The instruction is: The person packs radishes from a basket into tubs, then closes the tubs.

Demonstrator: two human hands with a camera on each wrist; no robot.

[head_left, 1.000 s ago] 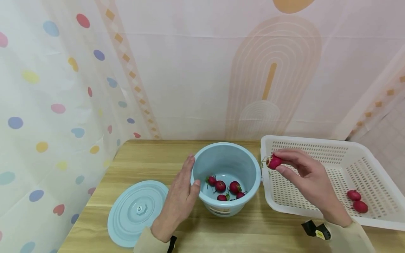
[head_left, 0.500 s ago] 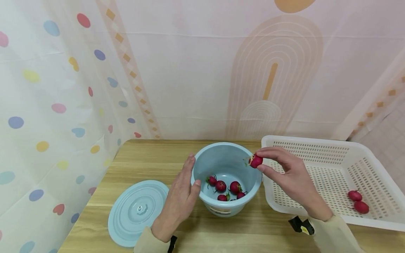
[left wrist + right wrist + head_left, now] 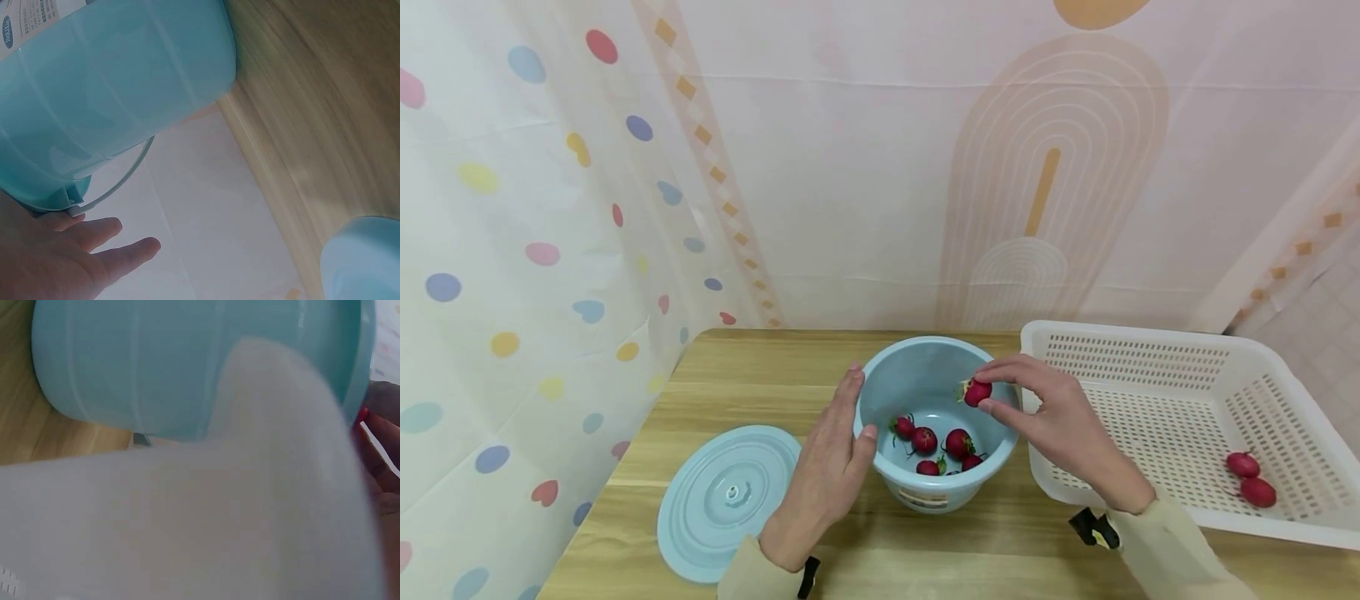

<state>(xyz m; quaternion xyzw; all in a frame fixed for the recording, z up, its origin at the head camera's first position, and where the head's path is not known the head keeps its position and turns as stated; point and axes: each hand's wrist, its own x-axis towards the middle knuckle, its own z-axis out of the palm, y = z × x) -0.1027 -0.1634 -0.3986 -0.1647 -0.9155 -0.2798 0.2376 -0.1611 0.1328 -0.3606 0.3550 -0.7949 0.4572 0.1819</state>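
At lower centre-left, found left hand (image 3: 823, 467) straight-fingered against rim of blue bucket (image 3: 910, 379). Near centre, recorded radish (image 3: 977, 393) newly carried left to over bucket mouth; judged mid-transfer. Looked round, red, pale-tufted. Pinched between thumb and fingers of right hand (image 3: 1067, 425). Farther right, noted white basket (image 3: 1157, 425) with two more radishes (image 3: 1258, 492).

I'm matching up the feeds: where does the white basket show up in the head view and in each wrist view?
Head: right side, just right of the bucket; the white basket shows nearly whole.
Left wrist: not in it.
Right wrist: blurred across the lower part, overlapping the bucket.
Shared landmark: the bucket, visible in all three views.
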